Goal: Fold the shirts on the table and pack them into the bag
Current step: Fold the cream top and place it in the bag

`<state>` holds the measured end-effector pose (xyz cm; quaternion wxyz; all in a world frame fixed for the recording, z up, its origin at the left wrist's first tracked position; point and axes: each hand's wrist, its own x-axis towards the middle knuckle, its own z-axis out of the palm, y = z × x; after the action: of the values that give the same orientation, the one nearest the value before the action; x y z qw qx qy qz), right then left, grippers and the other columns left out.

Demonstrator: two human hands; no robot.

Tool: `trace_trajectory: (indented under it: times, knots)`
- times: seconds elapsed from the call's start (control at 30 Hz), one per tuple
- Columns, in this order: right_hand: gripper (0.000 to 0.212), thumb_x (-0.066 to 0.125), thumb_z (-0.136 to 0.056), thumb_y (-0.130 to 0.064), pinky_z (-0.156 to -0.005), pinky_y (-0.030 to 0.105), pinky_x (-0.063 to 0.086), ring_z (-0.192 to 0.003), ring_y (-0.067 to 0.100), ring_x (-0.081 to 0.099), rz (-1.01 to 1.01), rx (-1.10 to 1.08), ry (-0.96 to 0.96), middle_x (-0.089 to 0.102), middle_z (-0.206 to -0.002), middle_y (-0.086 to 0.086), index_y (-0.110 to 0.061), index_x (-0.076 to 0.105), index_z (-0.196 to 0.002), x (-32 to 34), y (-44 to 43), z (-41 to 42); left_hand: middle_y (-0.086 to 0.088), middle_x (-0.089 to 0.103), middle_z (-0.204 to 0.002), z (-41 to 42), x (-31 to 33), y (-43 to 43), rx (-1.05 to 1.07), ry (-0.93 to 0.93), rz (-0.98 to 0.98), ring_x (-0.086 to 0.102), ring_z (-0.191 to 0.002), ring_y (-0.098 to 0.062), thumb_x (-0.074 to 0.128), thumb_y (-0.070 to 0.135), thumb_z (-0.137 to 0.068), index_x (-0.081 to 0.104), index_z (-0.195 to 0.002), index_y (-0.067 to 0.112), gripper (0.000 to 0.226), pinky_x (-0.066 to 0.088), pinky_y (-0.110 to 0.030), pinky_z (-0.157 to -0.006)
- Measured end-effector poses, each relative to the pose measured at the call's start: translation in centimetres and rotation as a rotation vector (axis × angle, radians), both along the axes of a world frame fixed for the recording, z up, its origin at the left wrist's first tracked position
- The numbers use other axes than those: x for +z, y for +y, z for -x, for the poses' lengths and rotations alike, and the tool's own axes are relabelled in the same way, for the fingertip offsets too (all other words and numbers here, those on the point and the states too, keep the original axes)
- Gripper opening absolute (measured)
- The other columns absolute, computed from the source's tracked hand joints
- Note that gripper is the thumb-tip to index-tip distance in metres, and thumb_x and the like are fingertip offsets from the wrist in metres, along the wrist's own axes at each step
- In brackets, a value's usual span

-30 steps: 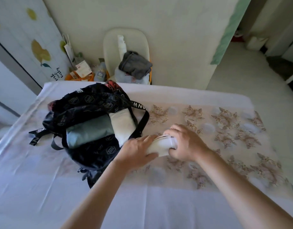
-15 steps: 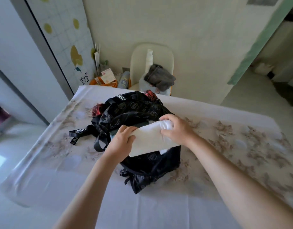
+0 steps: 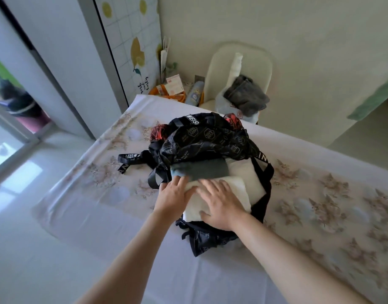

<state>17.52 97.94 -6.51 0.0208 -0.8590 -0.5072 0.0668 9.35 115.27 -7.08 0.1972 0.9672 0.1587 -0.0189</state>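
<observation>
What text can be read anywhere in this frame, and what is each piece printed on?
"WEIS": white letters on the top strap of the black bag, cut off at the fold.
Left strap and right strap: white letters, too warped to read.
Wall panel: dark handwriting, too small to read.
Boxes and bottle: print too blurred.

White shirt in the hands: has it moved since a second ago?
Yes. From the table right of the bag, the white shirt went left into the bag's opening, beside the grey shirt, under the left hand and right hand.
</observation>
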Motion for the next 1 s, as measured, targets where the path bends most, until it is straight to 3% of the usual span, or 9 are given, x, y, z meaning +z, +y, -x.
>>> trace_trajectory:
  times: [0.07,0.13,0.3,0.4,0.47,0.6,0.73,0.87,1.0]
  knots:
    - [0.103,0.053,-0.084,-0.059,-0.12,0.057,-0.006,-0.151,0.024,-0.016,0.23,0.045,0.007,-0.022,-0.163,0.005,-0.031,-0.015,-0.156,-0.7,-0.2,-0.3,-0.003,0.058,-0.119,0.8,-0.1,0.7,0.034,0.03,0.032,0.059,-0.108,-0.026,0.031,0.049,-0.101,0.043,-0.132,0.018,0.046,0.038,-0.04,-0.095]
    - [0.11,0.058,-0.085,-0.058,-0.12,0.056,-0.009,-0.15,0.023,-0.019,0.252,0.041,0.0,-0.026,-0.162,0.003,-0.038,-0.028,-0.151,-0.9,-0.5,-1.5,-0.002,0.064,-0.101,1.5,0.1,1.2,0.021,0.037,0.008,0.061,-0.099,-0.025,0.033,0.038,-0.102,0.046,-0.111,0.018,0.025,0.037,-0.038,-0.088]
    - [0.102,0.064,-0.083,-0.057,-0.121,0.046,0.01,-0.149,0.025,0.014,0.168,0.013,0.085,0.009,-0.163,0.002,-0.045,-0.009,-0.153,0.4,0.1,-4.6,0.004,0.053,-0.085,1.0,2.5,1.3,-0.171,0.283,-0.121,0.047,-0.093,-0.017,0.039,0.035,-0.088,0.051,-0.067,0.023,0.027,0.032,-0.033,-0.089]
    - [0.101,0.064,-0.082,-0.059,-0.119,0.046,0.014,-0.145,0.028,0.02,0.199,0.011,0.046,0.014,-0.16,0.004,-0.044,-0.004,-0.155,0.5,0.5,-4.7,0.007,0.053,-0.09,1.7,2.3,1.1,-0.296,0.296,-0.121,0.041,-0.102,-0.014,0.05,0.043,-0.081,0.065,-0.084,0.028,0.022,0.028,-0.031,-0.099]
    - [0.102,0.063,-0.08,-0.062,-0.117,0.046,0.013,-0.142,0.03,0.021,0.196,0.0,0.027,0.014,-0.159,0.005,-0.044,-0.004,-0.154,0.2,0.6,-4.3,0.009,0.056,-0.094,2.5,1.7,1.1,-0.277,0.276,-0.067,0.038,-0.108,-0.012,0.055,0.045,-0.079,0.069,-0.099,0.03,0.029,0.025,-0.03,-0.103]
    - [0.103,0.065,-0.077,-0.062,-0.116,0.045,0.012,-0.142,0.029,0.02,0.203,-0.002,0.075,0.013,-0.158,0.003,-0.045,-0.003,-0.154,0.2,0.7,-4.3,0.011,0.059,-0.083,2.5,2.0,0.7,-0.222,0.31,0.061,0.038,-0.102,-0.014,0.054,0.049,-0.079,0.067,-0.082,0.027,0.025,0.025,-0.033,-0.099]
    - [0.103,0.065,-0.076,-0.057,-0.117,0.046,0.012,-0.143,0.03,0.019,0.258,-0.046,0.088,0.014,-0.158,0.002,-0.047,-0.003,-0.153,0.2,1.2,-4.2,0.014,0.061,-0.095,2.8,2.5,-1.3,-0.307,0.203,0.173,0.043,-0.103,-0.009,0.068,0.036,-0.08,0.068,-0.097,0.029,0.019,0.027,-0.029,-0.095]
    - [0.089,0.06,-0.071,-0.046,-0.116,0.042,0.017,-0.136,0.024,0.03,0.154,-0.052,0.221,0.032,-0.15,-0.007,-0.048,0.021,-0.151,0.7,1.6,-2.8,0.014,0.066,-0.102,4.3,2.1,-1.4,-0.24,-0.004,0.188,0.049,-0.105,-0.006,0.068,0.032,-0.086,0.07,-0.106,0.03,0.021,0.028,-0.026,-0.098]
    - [0.061,0.039,-0.076,-0.05,-0.108,0.037,0.032,-0.125,0.019,0.049,0.057,0.013,0.41,0.055,-0.131,-0.014,-0.041,0.054,-0.135,-0.3,0.5,-0.3,0.013,0.06,-0.099,4.7,1.4,-1.8,-0.285,-0.075,0.132,0.048,-0.102,-0.011,0.069,0.027,-0.079,0.071,-0.089,0.031,0.011,0.033,-0.03,-0.093]
